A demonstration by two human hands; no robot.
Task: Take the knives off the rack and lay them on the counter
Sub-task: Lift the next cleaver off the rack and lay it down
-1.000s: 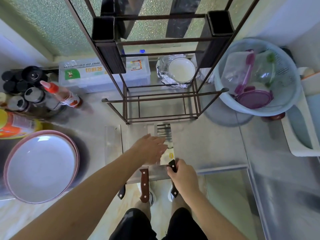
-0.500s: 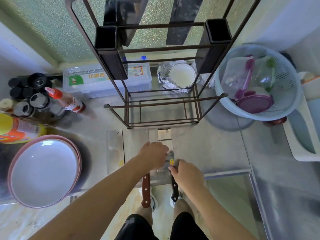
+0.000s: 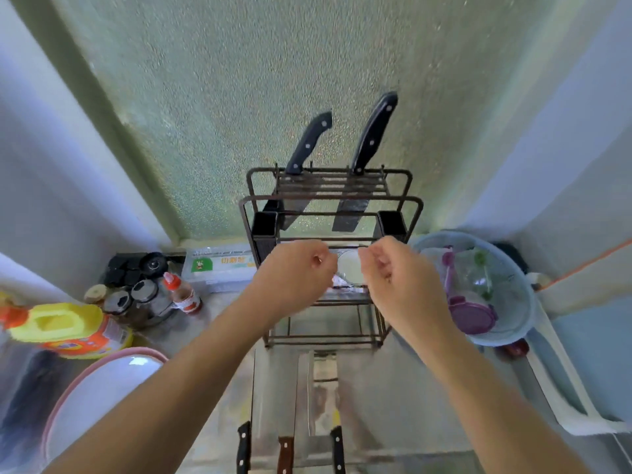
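A dark metal rack point(image 3: 330, 196) stands at the back of the steel counter point(image 3: 393, 398). Two black-handled knives stick up from its top slots: a left knife point(image 3: 309, 142) and a right knife point(image 3: 374, 130). Three knives lie side by side on the counter near the front edge: a black-handled one point(image 3: 243, 446), a brown-handled cleaver point(image 3: 285, 453) and another black-handled one point(image 3: 338, 448). My left hand point(image 3: 295, 275) and my right hand point(image 3: 396, 271) are raised in front of the rack's lower half, fingers loosely curled, holding nothing.
A pink-rimmed plate point(image 3: 99, 401) and a yellow bottle point(image 3: 65, 330) sit at the left, with several jars point(image 3: 136, 295) behind them. A blue basket point(image 3: 478, 285) with purple lids is at the right. A foil-wrapped bowl point(image 3: 350, 270) stands behind the rack.
Both hands let go of the knife laid on the counter and rose toward the rack. The view tilted up, so the two knives in the rack show fully.
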